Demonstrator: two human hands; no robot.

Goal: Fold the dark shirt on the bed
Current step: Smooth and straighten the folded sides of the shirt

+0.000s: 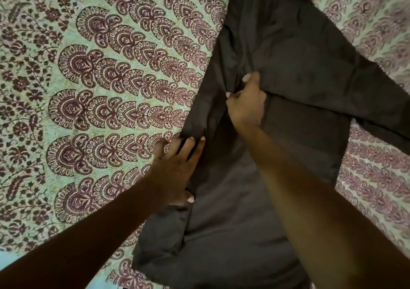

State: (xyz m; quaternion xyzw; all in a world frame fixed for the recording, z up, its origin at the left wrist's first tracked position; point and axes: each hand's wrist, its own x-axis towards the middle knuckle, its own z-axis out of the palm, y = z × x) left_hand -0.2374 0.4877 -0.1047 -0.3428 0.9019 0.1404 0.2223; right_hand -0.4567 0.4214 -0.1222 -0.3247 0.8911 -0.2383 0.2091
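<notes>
The dark shirt (288,62) lies spread across the bed, running from the near edge up to the far right. One sleeve stretches off to the right. My right hand (246,106) pinches a bunch of the cloth near the shirt's middle, fingers closed on it. My left hand (177,168) rests at the shirt's left edge, fingers spread over the hem and thumb tucked against the fabric; its grip on the edge looks light.
The bed is covered by a pale green bedspread (99,88) printed with dark maroon fan and flower motifs. It extends widely to the left of the shirt and also shows at the right (372,177).
</notes>
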